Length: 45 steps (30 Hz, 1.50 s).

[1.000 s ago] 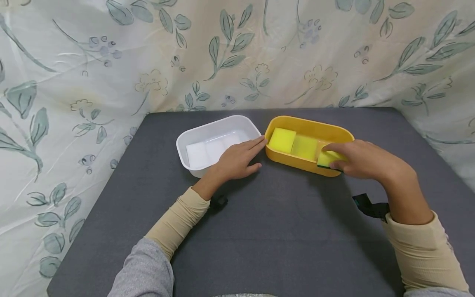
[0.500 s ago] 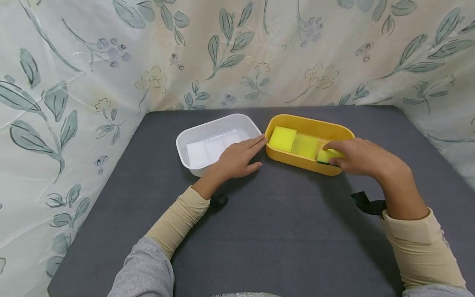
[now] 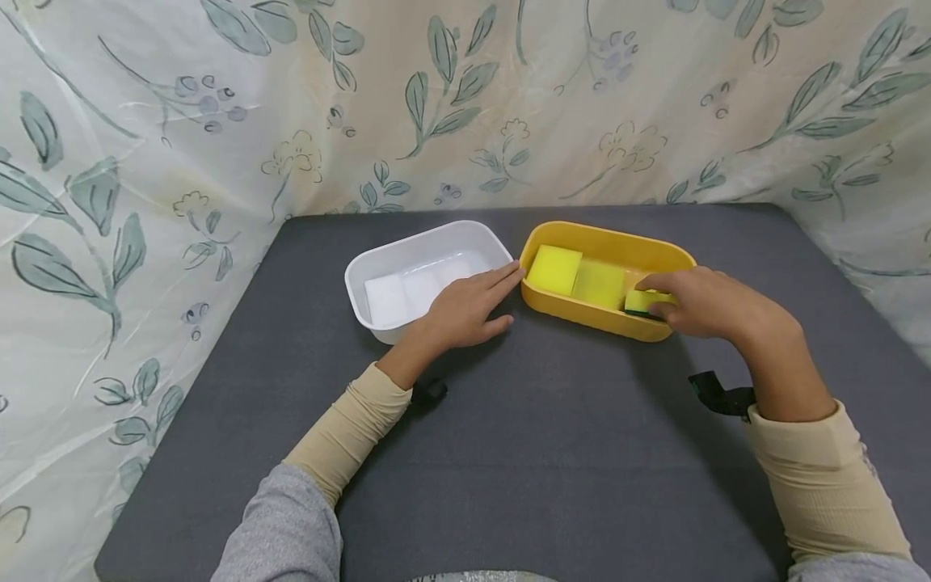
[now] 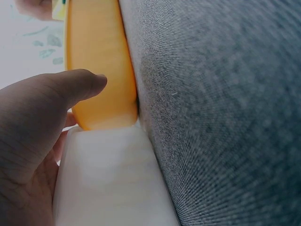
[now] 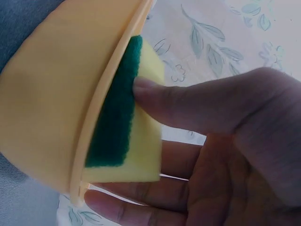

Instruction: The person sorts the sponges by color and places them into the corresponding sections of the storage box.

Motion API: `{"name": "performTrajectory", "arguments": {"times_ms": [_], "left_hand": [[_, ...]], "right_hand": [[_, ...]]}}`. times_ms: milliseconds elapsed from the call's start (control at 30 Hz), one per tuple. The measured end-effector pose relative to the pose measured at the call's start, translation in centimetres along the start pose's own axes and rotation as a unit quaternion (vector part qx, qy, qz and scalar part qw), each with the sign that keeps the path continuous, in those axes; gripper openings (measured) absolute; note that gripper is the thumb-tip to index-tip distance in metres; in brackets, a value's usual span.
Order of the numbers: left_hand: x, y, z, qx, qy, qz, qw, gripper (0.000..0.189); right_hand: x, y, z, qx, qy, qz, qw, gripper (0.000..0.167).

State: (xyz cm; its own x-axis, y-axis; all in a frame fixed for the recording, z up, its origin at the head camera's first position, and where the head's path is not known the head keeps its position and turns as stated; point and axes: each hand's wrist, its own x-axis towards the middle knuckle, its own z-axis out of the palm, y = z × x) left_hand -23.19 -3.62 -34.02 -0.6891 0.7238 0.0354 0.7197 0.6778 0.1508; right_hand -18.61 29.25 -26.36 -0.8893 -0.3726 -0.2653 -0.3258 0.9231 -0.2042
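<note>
My right hand point(image 3: 716, 303) pinches a yellow scouring sponge point(image 3: 640, 301) at the right end of the yellow tub point(image 3: 582, 315). In the right wrist view the thumb presses on the green scouring side of that sponge point(image 5: 115, 113), which stands partly above the rim. Two more yellow sponges point(image 3: 555, 269) lie in the left part of the tub. My left hand point(image 3: 469, 307) lies over the right edge of the white tub point(image 3: 378, 333), its fingers straight and their tips at the yellow tub's left end. White blocks point(image 3: 388, 301) sit inside the white tub.
Both tubs stand side by side on a dark grey table point(image 3: 553, 461), near its back edge. Behind and beside the table hangs a leaf-patterned curtain point(image 3: 465, 105). A black strap point(image 3: 722, 396) hangs at the right wrist.
The pinched sponge has tilted up and sunk a little inside the yellow tub, and my right hand has shifted slightly with it. My left hand stays in place.
</note>
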Motion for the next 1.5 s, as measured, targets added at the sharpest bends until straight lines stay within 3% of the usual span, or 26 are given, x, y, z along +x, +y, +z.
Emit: {"name": "performTrajectory", "arguments": {"times_ms": [333, 1500], "left_hand": [[0.1, 0.0, 0.0, 0.005, 0.003, -0.004, 1.0, 0.076], [0.1, 0.3, 0.1, 0.008, 0.005, -0.005, 0.9999, 0.076]], "right_hand": [[0.5, 0.7, 0.0, 0.013, -0.001, 0.002, 0.9999, 0.042], [1.3, 1.6, 0.8, -0.02, 0.022, 0.007, 0.9995, 0.039]]}}
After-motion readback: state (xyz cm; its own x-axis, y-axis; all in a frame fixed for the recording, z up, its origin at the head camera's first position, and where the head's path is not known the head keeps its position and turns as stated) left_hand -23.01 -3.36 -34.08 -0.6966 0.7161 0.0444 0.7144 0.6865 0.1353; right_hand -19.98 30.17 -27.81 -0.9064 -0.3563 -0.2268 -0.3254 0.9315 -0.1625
